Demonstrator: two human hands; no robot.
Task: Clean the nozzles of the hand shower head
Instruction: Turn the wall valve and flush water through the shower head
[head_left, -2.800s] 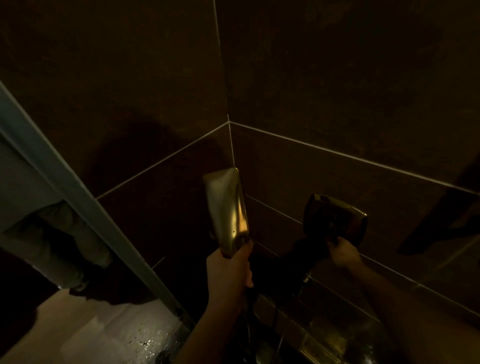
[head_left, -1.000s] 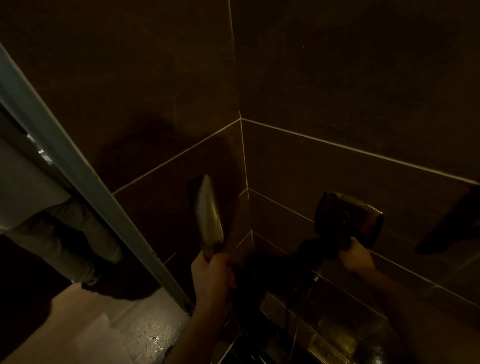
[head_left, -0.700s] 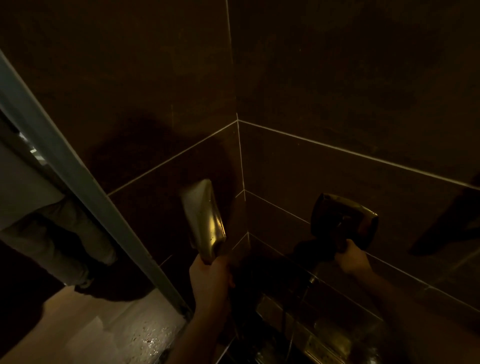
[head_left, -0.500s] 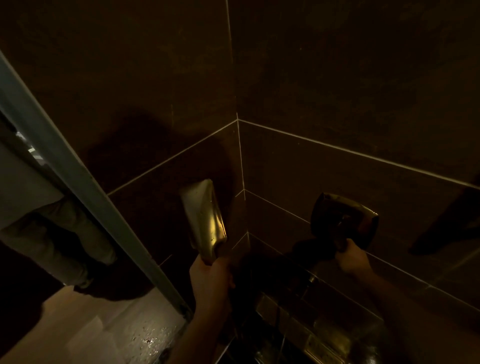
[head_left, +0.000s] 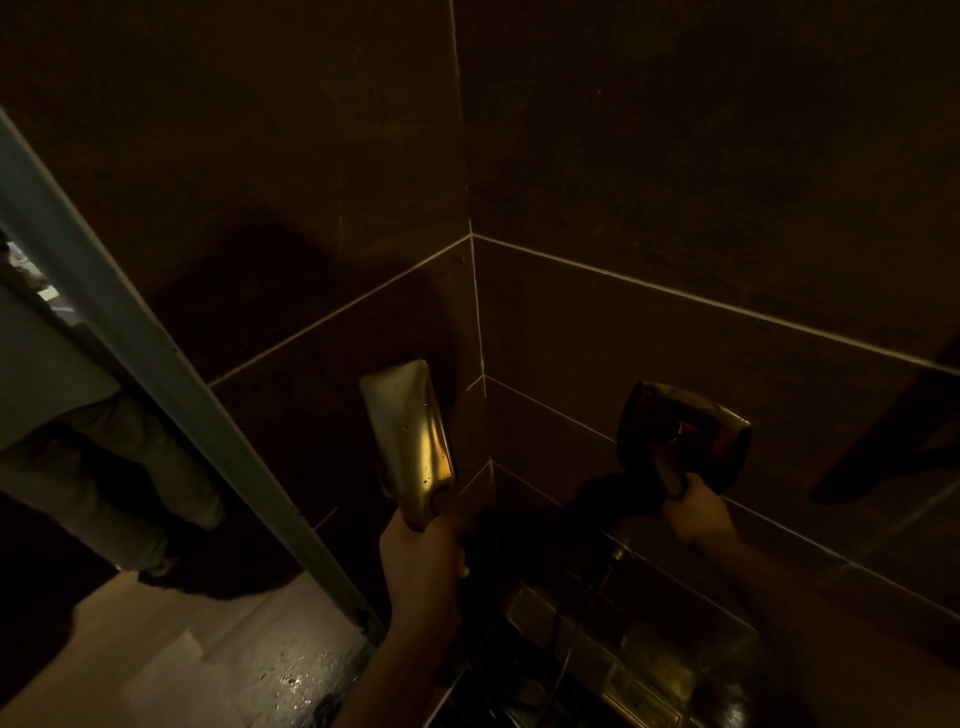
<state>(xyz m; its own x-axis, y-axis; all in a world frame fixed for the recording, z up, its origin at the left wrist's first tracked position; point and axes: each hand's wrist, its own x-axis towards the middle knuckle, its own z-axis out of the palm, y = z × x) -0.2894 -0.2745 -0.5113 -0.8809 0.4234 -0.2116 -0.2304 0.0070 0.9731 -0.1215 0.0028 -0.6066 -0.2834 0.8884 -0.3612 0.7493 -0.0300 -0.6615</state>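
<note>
Up in the corner of the dark tiled walls (head_left: 675, 156), the hand shower head (head_left: 408, 441) stood upright, just beside the line where the two walls met. The left hand (head_left: 421, 561) had its fingers curled tight round the handle at the bottom. The right hand was not in the picture, so nobody could say what it was doing.

The shiny gold back of the shower head faced the camera, with small drops of water on it. The side with the little holes was turned away, toward the right wall, so the holes could not be seen. On that shiny right wall there was a dim second hand with a dark second shower head (head_left: 680, 436). It looked like a mirror picture of the same hand and head, not another one.

A grey door frame (head_left: 156, 364) ran slanting down the left side. Below it the floor (head_left: 291, 680) looked wet and sparkly.

The person seemed to be at the step of holding the head up and getting it ready, not rubbing it yet. No cloth or brush could be seen. The next move would likely need the left hand to turn the head so the holes faced the person. Then the right hand would have to come up and rub them. The handle looked wet, so it might slip.
</note>
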